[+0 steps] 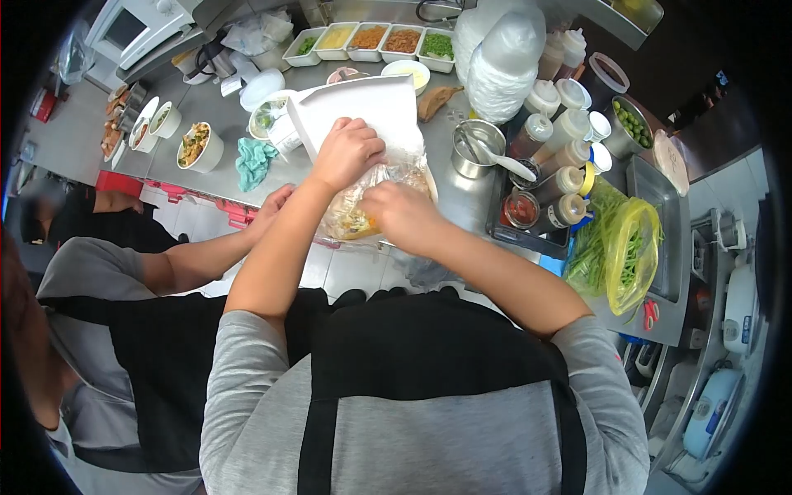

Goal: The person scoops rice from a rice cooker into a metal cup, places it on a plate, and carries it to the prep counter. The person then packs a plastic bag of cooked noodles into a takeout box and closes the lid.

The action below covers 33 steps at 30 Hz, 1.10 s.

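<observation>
A white cardboard box stands at the counter's front edge, its lid (355,103) raised at the back. Inside lies food (353,224) with yellow and orange bits under crinkled clear plastic wrap (404,172). My left hand (351,153) is closed in front of the lid, its curled fingers at the upper part of the wrap. Lower and to the right, my right hand (404,216) has its fingers bent together on the wrap over the food. Its fingertips are partly hidden and slightly blurred.
A co-worker's hand (268,216) is close to the box's left side. Nearby are a teal cloth (254,162), a bowl of food (200,148), a metal pot (476,157), squeeze bottles (569,128) and greens in a yellow bag (631,256). Topping trays (367,41) line the back.
</observation>
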Tool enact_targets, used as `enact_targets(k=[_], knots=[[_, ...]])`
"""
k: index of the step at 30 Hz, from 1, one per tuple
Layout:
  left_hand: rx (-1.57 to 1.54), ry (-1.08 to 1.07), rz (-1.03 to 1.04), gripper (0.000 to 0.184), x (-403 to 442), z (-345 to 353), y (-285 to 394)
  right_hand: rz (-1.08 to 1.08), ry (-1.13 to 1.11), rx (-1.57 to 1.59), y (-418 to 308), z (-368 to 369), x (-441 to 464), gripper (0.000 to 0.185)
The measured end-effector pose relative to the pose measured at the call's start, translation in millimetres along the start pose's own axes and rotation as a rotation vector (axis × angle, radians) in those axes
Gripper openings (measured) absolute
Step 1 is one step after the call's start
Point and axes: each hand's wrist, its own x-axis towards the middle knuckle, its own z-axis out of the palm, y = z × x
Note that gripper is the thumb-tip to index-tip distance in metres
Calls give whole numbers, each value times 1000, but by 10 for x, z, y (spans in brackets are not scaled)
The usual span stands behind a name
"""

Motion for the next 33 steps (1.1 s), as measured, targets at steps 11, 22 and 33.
enact_targets(k=[11,22,33], knots=[[-306,-330,-478,29,-414,-647,-14,98,-24,-241,199,366,-73,44],[-71,-356,-707,26,-496,-410,-172,135,52,-211,371,393,46,41],[191,-29,-434,35,-691,-627,162,207,-67,-200,379,398,202,35]])
